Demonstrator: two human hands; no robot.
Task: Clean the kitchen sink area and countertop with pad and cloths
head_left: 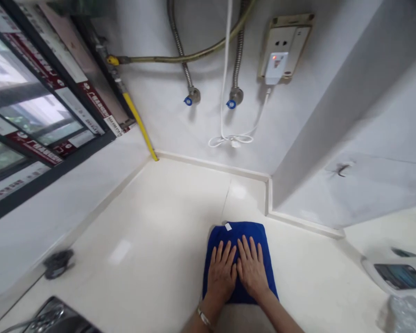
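Observation:
A folded blue cloth with a small white tag lies on the cream countertop. Both my hands rest flat on it, side by side, fingers stretched forward. My left hand covers the cloth's left half and has a bracelet at the wrist. My right hand lies on the right half, its thumb next to the left hand. Neither hand grips anything.
A wall with two metal hoses and blue valves, a yellow gas pipe, a socket and a white cable stands behind. A window is left. A dark scrubber, stove corner and a white device lie around.

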